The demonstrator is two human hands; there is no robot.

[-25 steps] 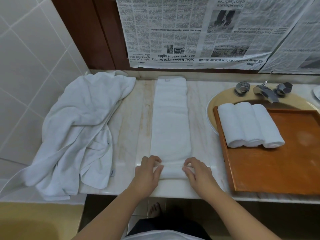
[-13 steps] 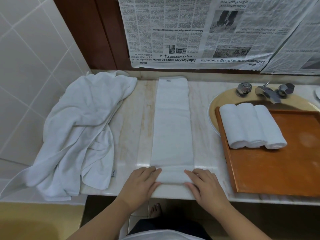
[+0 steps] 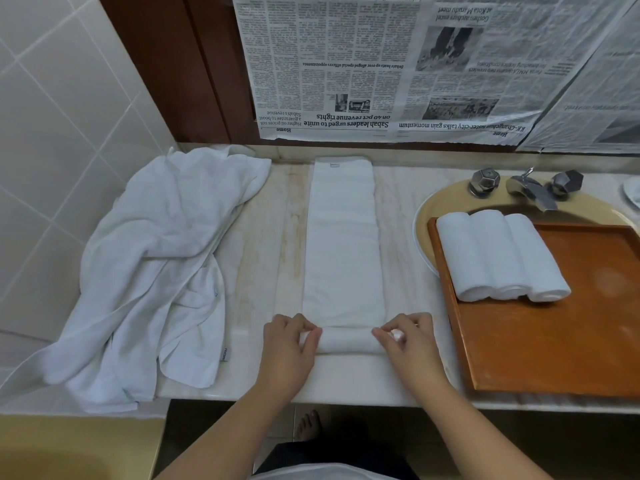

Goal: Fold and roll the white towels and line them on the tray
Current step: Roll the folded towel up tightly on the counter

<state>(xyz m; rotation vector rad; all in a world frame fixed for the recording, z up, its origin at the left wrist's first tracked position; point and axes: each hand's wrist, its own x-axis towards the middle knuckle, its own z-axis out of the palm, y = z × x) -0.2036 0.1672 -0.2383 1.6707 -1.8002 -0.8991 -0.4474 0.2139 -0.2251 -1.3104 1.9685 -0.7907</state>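
A white towel lies folded into a long narrow strip down the middle of the marble counter. Its near end is rolled into a small tight roll. My left hand grips the roll's left end with curled fingers. My right hand pinches the roll's right end. On the right, three rolled white towels lie side by side at the far left of an orange-brown wooden tray.
A heap of loose white towels covers the counter's left side and hangs over its front edge. The tray rests over a beige sink with a metal tap. Newspaper covers the wall behind.
Both hands have turned the towel's near end over and rolled it away from me into a small roll; earlier the end lay flat under my fingers.
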